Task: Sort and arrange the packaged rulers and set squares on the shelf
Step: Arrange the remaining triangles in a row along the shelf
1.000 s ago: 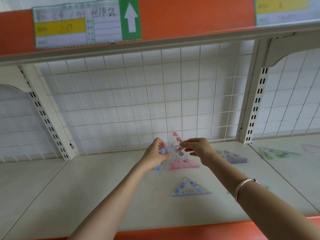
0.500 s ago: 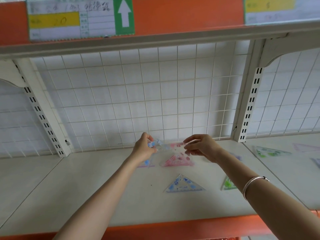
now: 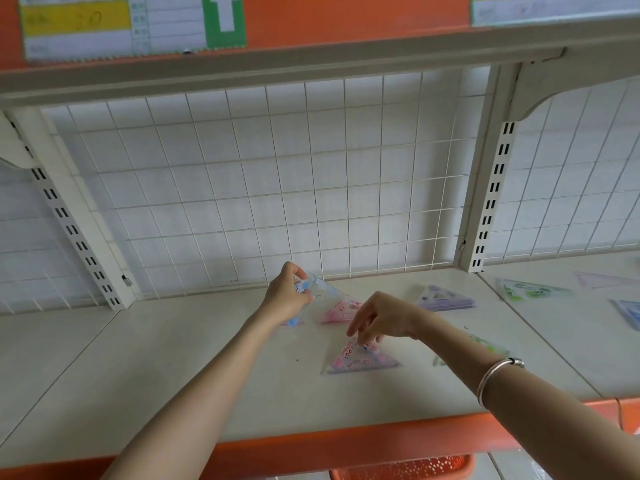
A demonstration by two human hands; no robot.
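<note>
My left hand (image 3: 287,297) holds a clear packaged set square with blue print (image 3: 320,289) tilted up above the back of the shelf (image 3: 173,358). My right hand (image 3: 379,320) reaches down, and its fingertips pinch the top corner of a pink set square (image 3: 349,356). That one lies on a blue set square (image 3: 377,365) in the middle of the shelf. Another pink set square (image 3: 337,311) lies flat behind, between my hands. A small blue-printed piece (image 3: 292,322) shows under my left wrist.
A stack of purple set squares (image 3: 445,299) lies at the back right. A green one (image 3: 488,346) is partly hidden by my right forearm. The neighbouring shelf on the right holds green (image 3: 533,291), pale purple (image 3: 602,280) and blue (image 3: 628,311) packs. A wire grid (image 3: 277,185) backs the shelf.
My right hand has come away from the left, down and toward me, and brought the pink set square onto the blue one. My left hand keeps the blue-printed one raised.
</note>
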